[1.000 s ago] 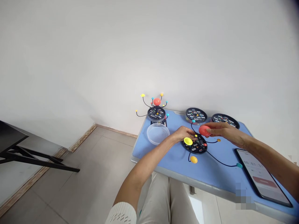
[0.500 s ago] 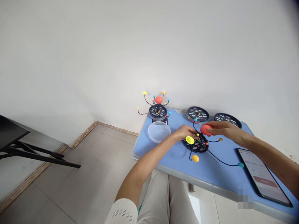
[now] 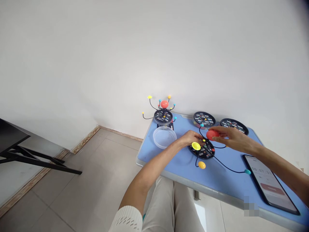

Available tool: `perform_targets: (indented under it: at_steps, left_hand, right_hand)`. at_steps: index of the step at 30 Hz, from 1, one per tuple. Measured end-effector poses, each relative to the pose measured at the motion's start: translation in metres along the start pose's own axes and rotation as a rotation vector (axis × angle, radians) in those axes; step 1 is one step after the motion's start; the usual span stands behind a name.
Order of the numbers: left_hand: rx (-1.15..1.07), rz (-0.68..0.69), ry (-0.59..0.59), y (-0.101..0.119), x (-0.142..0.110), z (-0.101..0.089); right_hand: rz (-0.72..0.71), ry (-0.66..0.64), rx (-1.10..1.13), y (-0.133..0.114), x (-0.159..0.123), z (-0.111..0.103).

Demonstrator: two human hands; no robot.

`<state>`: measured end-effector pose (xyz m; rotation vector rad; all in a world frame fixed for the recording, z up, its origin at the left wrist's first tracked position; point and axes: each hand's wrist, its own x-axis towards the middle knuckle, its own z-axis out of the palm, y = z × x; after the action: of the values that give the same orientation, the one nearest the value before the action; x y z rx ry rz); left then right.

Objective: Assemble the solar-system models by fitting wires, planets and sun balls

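Note:
My left hand (image 3: 191,138) rests over a black round disc base (image 3: 205,152), its fingers among the black wires near the centre. A yellow ringed disc (image 3: 196,146) sits just below those fingers. My right hand (image 3: 229,138) grips a red ball (image 3: 212,135) just above the disc's far edge. Curved wires run from the disc to an orange ball (image 3: 201,165) and a teal ball (image 3: 247,171) lying on the table. A finished planet model (image 3: 164,112) stands at the far end.
A blue table (image 3: 224,180) with a grey rim holds everything. A clear plastic tub (image 3: 164,137) stands left of my hands, and two black round lids (image 3: 204,118) (image 3: 234,125) lie at the far edge. A phone (image 3: 267,183) showing a timer lies at the right.
The view has shifted slightly. Both hands stay in place, and the red ball remains in my right hand above the disc.

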<state>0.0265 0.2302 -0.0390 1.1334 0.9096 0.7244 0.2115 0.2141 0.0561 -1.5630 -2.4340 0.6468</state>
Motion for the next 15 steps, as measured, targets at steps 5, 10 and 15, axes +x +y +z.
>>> perform_targets:
  at_steps: [5,10,15]
  left_hand:
    - [0.011,0.007,0.005,0.000,0.000,0.000]
    - [0.013,0.012,0.006,0.000,-0.001,0.000]
    - [0.013,0.025,0.031,-0.001,-0.002,0.001]
  right_hand:
    - [-0.100,0.045,-0.135,-0.004,-0.005,0.003]
    - [-0.260,0.084,-0.269,0.000,-0.004,0.008]
    - [-0.469,0.074,-0.386,0.003,-0.001,0.012]
